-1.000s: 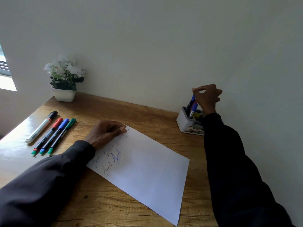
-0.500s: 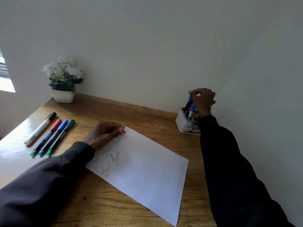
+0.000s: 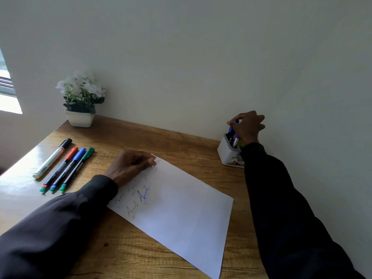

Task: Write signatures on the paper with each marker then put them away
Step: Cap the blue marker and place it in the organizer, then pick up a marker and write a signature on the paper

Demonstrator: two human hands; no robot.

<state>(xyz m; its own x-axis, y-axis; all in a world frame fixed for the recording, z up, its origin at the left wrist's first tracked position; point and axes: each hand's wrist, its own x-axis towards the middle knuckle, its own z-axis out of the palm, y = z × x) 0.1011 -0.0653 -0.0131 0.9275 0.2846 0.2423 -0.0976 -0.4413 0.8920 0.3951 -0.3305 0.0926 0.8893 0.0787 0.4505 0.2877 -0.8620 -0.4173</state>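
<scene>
Pinching a blue marker (image 3: 231, 128) standing in a white holder (image 3: 228, 153) among other pens, right hand (image 3: 248, 125), left hand (image 3: 128, 166) fingers curled on paper (image 3: 181, 214), four markers (image 3: 64, 166) on desk (image 3: 181, 146)

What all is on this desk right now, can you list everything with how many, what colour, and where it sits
Loose markers: four, side by side at the desk's left; caps black, red, blue, green.
Paper: one white sheet, centre, signatures near its left corner.
Pen holder: one, white, far right by the wall, holding pens.
Blue marker: one, standing in the holder.
Flower pot: one, white, white flowers, far left corner.
Desk: one, wood brown.
Left hand: resting on the paper's far corner, dark sleeve.
Right hand: over the holder, fingers on the blue marker.
</scene>
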